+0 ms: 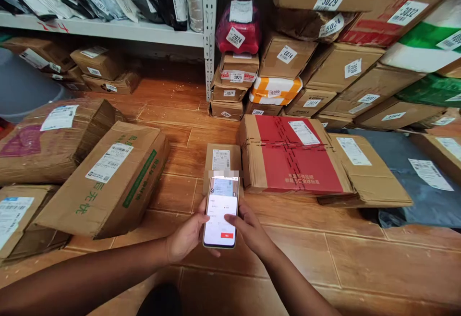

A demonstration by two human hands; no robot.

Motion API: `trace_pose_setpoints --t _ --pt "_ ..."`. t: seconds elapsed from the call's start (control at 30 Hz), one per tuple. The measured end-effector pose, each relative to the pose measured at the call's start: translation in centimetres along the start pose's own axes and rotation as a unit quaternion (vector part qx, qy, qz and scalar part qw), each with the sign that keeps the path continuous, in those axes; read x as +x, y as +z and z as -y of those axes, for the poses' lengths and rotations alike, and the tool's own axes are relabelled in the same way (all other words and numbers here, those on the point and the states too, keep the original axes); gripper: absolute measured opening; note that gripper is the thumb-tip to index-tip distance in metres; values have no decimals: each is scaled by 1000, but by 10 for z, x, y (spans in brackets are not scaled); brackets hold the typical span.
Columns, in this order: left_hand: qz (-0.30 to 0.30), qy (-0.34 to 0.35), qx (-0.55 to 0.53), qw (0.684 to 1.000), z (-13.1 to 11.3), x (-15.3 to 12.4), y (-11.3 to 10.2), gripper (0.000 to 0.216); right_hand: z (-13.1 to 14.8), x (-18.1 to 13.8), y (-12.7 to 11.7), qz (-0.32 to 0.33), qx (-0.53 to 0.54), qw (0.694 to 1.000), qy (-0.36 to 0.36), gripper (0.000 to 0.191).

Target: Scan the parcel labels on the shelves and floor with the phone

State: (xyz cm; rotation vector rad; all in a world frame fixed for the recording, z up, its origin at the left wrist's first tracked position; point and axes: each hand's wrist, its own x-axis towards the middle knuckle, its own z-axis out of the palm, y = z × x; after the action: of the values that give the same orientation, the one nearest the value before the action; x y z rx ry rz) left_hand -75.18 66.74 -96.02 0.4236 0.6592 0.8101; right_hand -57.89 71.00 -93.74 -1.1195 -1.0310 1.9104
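Note:
A smartphone (221, 215) with a lit white screen and a red button near its bottom is held upright between both hands. My left hand (188, 237) wraps its left edge, thumb at the side of the screen and fingers partly hidden behind. From the right, my right hand (250, 227) grips the other edge, with its thumb over the screen. Just beyond the phone lies a small cardboard box (213, 162) with a white label, its near part hidden by the phone. A larger box with a red top panel (288, 162) sits to its right.
Cardboard parcels (118, 176) lie on the wood-look floor at left, near a grey bin (29, 85). A flat box (370, 167) and a dark grey bag (414, 176) are at right. Numbered parcels (288, 56) are stacked behind, beside a white metal shelf (144, 32) of bagged parcels.

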Motion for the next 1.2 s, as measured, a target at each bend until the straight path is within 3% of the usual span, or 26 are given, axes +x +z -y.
trace_pose_setpoints --t 0.13,0.23,0.37,0.53,0.67,0.8,0.9,1.0,1.1,1.2 --pt "-31 -9 44 998 -12 13 9 69 19 24 -3 -52 20 998 -14 39" --pt "-65 -25 57 996 -28 23 34 85 48 32 -3 -84 28 996 -10 44" --pt "-79 -31 24 996 -63 17 95 90 107 11 7 -73 45 996 24 42" --pt "-61 -39 -52 996 -135 -39 179 84 198 -50 44 -58 61 994 69 45" --pt "-63 1 -91 994 -214 -108 241 77 285 -90 107 -77 35 990 111 64" --pt "-78 59 -146 984 -299 -184 307 60 390 -116 193 -115 -1 985 125 70" --pt "-67 74 -179 979 -363 -241 356 52 473 -136 261 -97 37 992 71 67" --pt "-75 114 -144 980 -423 -293 404 54 544 -164 321 -64 50 997 11 67" --pt "-82 114 -68 988 -469 -336 442 55 591 -195 365 -51 18 998 -40 54" --pt "-75 110 -18 991 -495 -367 466 53 613 -218 389 -50 -19 995 -79 43"
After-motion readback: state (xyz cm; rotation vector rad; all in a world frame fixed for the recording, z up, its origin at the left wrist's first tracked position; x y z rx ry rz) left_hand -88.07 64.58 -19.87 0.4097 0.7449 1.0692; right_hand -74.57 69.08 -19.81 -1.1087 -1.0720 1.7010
